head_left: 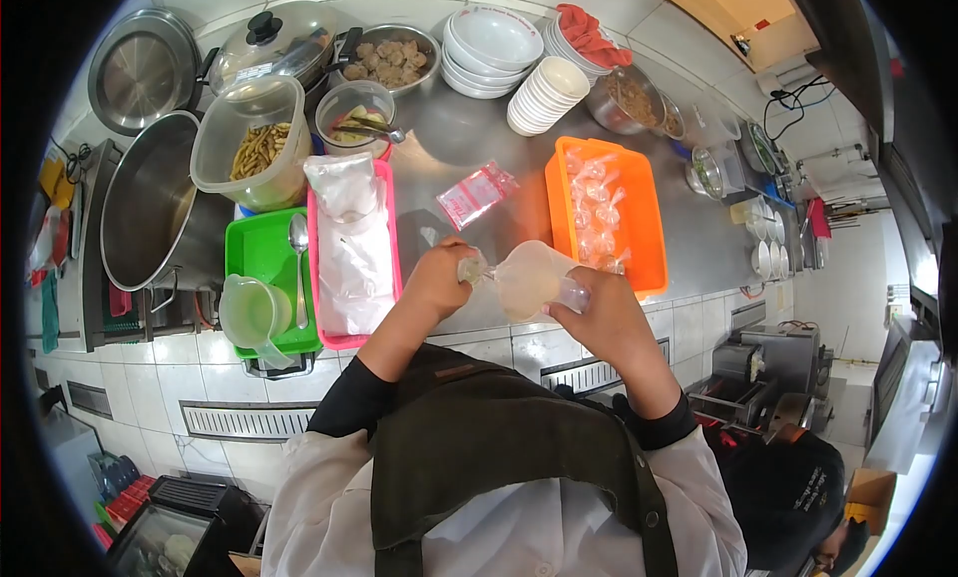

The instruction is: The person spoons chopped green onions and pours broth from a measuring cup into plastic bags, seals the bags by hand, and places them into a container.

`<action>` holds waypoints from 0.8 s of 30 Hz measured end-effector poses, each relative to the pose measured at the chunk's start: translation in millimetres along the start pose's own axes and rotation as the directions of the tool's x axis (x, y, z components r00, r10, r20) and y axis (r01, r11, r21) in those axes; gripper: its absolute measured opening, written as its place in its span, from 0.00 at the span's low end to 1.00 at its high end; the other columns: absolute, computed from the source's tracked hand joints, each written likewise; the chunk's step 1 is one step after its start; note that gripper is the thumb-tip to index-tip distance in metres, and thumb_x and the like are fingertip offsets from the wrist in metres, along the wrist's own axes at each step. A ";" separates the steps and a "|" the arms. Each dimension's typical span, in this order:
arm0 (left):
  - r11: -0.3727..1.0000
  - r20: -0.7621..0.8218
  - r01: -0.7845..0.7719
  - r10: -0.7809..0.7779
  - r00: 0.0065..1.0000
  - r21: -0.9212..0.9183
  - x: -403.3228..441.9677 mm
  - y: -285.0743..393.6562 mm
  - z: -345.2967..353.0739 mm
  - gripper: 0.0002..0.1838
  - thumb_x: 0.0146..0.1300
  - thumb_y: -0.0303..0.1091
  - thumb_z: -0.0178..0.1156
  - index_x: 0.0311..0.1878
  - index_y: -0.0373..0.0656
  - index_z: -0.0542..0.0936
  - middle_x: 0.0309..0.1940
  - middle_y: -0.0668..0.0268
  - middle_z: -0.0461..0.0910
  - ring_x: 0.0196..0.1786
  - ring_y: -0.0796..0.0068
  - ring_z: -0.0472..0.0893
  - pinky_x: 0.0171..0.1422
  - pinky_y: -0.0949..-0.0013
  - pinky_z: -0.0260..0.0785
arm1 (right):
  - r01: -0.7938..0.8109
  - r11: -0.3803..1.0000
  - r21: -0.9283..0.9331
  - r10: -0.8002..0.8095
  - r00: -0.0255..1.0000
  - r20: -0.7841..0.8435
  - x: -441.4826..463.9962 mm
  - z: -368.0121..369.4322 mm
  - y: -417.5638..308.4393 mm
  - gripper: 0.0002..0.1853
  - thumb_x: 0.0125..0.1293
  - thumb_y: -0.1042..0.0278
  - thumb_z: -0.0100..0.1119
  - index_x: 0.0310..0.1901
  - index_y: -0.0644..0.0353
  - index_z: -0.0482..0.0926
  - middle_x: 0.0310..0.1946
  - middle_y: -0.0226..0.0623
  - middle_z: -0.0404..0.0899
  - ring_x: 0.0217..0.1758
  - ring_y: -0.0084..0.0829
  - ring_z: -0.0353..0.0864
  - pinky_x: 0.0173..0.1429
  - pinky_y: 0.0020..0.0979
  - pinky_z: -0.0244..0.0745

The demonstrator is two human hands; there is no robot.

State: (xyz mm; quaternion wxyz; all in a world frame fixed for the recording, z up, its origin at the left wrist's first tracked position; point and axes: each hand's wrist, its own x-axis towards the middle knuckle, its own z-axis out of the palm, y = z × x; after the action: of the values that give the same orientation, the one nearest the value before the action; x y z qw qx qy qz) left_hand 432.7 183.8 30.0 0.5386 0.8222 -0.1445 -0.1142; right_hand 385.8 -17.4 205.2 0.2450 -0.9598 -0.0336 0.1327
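My right hand [604, 313] is closed around the handle of a translucent plastic measuring jug [531, 280]. The jug's spout side points left, toward my left hand. Pinched in my left hand [439, 281] is a small clear plastic bag [473, 269], its mouth close to the jug's spout. Whether liquid is running between them I cannot make out. Just beyond the hands lies a red-and-clear plastic packet [477, 194] on the steel counter [439, 143]. An orange tub [639, 213] to the right holds several small filled, tied bags [596, 203].
On the left are a pink tray [390, 193] of white plastic bags, a green tray [239, 240] with a spoon [299, 268] and second jug [255, 313], and a large pot [150, 203]. Stacked bowls [489, 43] stand behind. Another person [778, 492] is at lower right.
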 end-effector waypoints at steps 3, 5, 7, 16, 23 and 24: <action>1.000 0.005 0.007 -0.007 1.000 0.003 0.8 -1.0 0.5 0.23 0.42 0.20 0.60 0.47 0.32 0.80 0.50 0.51 0.76 0.52 0.48 0.78 0.58 0.61 0.71 | 0.000 0.998 0.064 0.000 1.000 0.000 0.4 1.1 4.4 0.18 0.51 0.63 0.69 0.36 0.70 0.79 0.31 0.56 0.81 0.36 0.54 0.81 0.41 0.41 0.76; 0.999 -0.023 -0.036 0.036 0.999 0.014 1.0 -5.5 2.1 0.22 0.42 0.19 0.60 0.47 0.33 0.80 0.48 0.54 0.77 0.40 0.56 0.81 0.43 0.66 0.75 | -0.004 0.994 0.109 0.004 1.000 0.001 1.1 2.6 10.7 0.18 0.50 0.63 0.70 0.37 0.70 0.80 0.29 0.54 0.80 0.34 0.51 0.81 0.40 0.39 0.75; 0.998 -0.043 -0.063 0.063 0.997 0.018 0.7 -9.0 3.0 0.22 0.43 0.19 0.60 0.47 0.33 0.81 0.47 0.56 0.77 0.34 0.61 0.82 0.35 0.68 0.77 | -0.015 0.990 0.141 0.014 1.000 0.005 1.9 3.9 20.0 0.19 0.50 0.62 0.72 0.36 0.70 0.80 0.27 0.51 0.80 0.30 0.45 0.81 0.37 0.36 0.74; 0.999 -0.099 -0.029 0.026 0.995 -0.025 -1.2 -21.5 5.3 0.21 0.41 0.21 0.61 0.44 0.35 0.81 0.46 0.51 0.78 0.49 0.49 0.79 0.56 0.60 0.72 | 0.062 0.760 0.647 -0.061 0.998 -0.023 7.8 -13.7 27.4 0.11 0.56 0.72 0.70 0.39 0.65 0.81 0.30 0.24 0.78 0.33 0.14 0.73 0.34 0.22 0.69; 0.970 -0.245 -0.237 0.219 0.944 -0.046 -0.7 -30.5 12.1 0.27 0.51 0.28 0.65 0.58 0.43 0.75 0.54 0.51 0.77 0.59 0.55 0.76 0.63 0.59 0.67 | 0.138 0.616 0.776 -0.391 0.908 0.148 72.6 21.8 -80.1 0.18 0.61 0.76 0.65 0.53 0.62 0.75 0.40 0.24 0.77 0.40 0.13 0.74 0.44 0.20 0.71; 0.980 -0.201 -0.190 0.175 0.964 -0.056 -7.5 -19.7 5.9 0.26 0.52 0.28 0.64 0.57 0.43 0.75 0.54 0.51 0.77 0.60 0.54 0.75 0.64 0.58 0.65 | 0.113 0.586 0.802 -0.409 0.896 0.172 84.3 41.6 -92.5 0.17 0.62 0.74 0.65 0.52 0.62 0.75 0.40 0.24 0.77 0.40 0.13 0.74 0.44 0.20 0.71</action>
State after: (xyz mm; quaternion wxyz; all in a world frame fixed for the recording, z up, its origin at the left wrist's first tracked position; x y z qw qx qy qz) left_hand 426.0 188.9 9.8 0.5888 0.7919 -0.1618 0.0116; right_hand 455.7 93.9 194.3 0.6404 -0.7056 -0.1580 0.2589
